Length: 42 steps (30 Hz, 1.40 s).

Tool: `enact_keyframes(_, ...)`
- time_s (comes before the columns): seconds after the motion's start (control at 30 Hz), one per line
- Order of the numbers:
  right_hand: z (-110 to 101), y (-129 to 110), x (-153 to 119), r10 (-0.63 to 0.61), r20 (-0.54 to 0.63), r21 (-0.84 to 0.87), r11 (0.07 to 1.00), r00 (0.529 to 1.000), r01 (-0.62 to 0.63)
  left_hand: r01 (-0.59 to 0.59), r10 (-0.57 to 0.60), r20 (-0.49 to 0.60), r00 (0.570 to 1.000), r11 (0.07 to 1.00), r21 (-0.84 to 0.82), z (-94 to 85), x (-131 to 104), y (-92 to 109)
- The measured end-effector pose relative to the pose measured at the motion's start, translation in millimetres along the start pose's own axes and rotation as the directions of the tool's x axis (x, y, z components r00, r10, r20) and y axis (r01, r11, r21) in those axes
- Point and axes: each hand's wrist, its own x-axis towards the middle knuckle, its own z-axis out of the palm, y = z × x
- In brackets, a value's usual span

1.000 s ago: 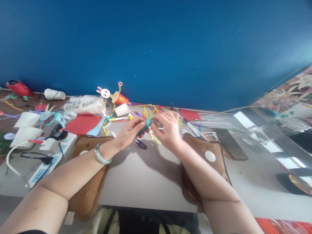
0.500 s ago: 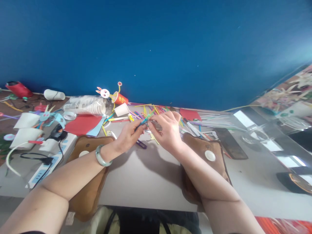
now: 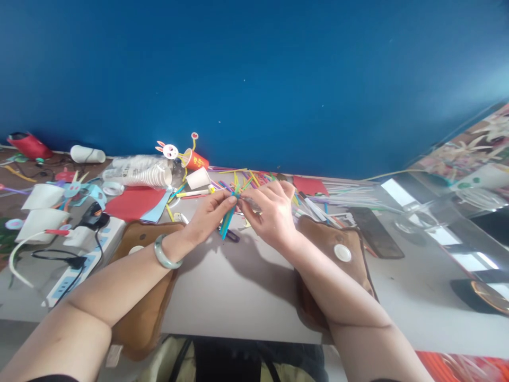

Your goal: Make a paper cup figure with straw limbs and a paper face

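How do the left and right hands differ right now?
The left hand wears a pale bangle; the right hand has a bare wrist. The left hand pinches blue strips; the right hand's hold is unclear. The left hand points rightward, the right hand leftward. Both are ungloved.

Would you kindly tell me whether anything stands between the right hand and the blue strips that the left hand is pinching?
Nothing visible does. The right hand is close beside the upper part of the blue strips, which the left hand pinches; whether it touches them is hard to tell.
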Motion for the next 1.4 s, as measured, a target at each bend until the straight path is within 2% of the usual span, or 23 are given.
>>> enact_keyframes(0.1, -1, -1, 1, 0.001, 0.017, 0.003, 1.0, 1.0, -0.002, -0.003, 0.005, -0.038, 0.999, 0.998, 0.064, -2.5, 1, -2)
enact_keyframes(0.3, -1, 2, 1, 0.014, 0.012, -0.003, 1.0, 1.0, -0.014, -0.007, 0.01, -0.075, 0.997, 0.999, 0.044, -3.5, 4, -7)
enact_keyframes(0.57, 0, 6, 1, 0.014, 0.016, -0.005, 1.0, 1.0, -0.014, 0.104, -0.109, -0.022, 0.994, 0.983, -0.153, -4.8, 4, -10)
enact_keyframes(0.7, 1, 7, 2, 0.013, 0.016, -0.002, 1.0, 1.0, -0.013, 0.111, -0.126, -0.066, 0.99, 0.975, -0.194, -2.8, 4, -7)
enact_keyframes(0.83, 3, 9, 2, 0.017, 0.006, 0.011, 1.0, 1.0, -0.017, 0.13, -0.143, -0.044, 0.989, 0.968, -0.215, -3.6, 6, -5)
enact_keyframes(1.0, 5, 11, 2, 0.015, -0.013, 0.025, 1.0, 1.0, -0.014, 0.133, -0.143, -0.051, 0.988, 0.977, -0.165, -6.2, 8, -2)
enact_keyframes(1.17, 7, 14, 2, -0.004, -0.003, 0.031, 1.0, 1.0, 0.005, 0.147, -0.15, -0.012, 0.989, 0.978, -0.149, -6.3, 8, -1)
enact_keyframes(1.4, 11, 16, 2, -0.019, 0.014, 0.037, 0.999, 1.0, 0.018, 0.119, -0.128, -0.067, 0.99, 0.986, -0.117, -6.7, 8, 0)
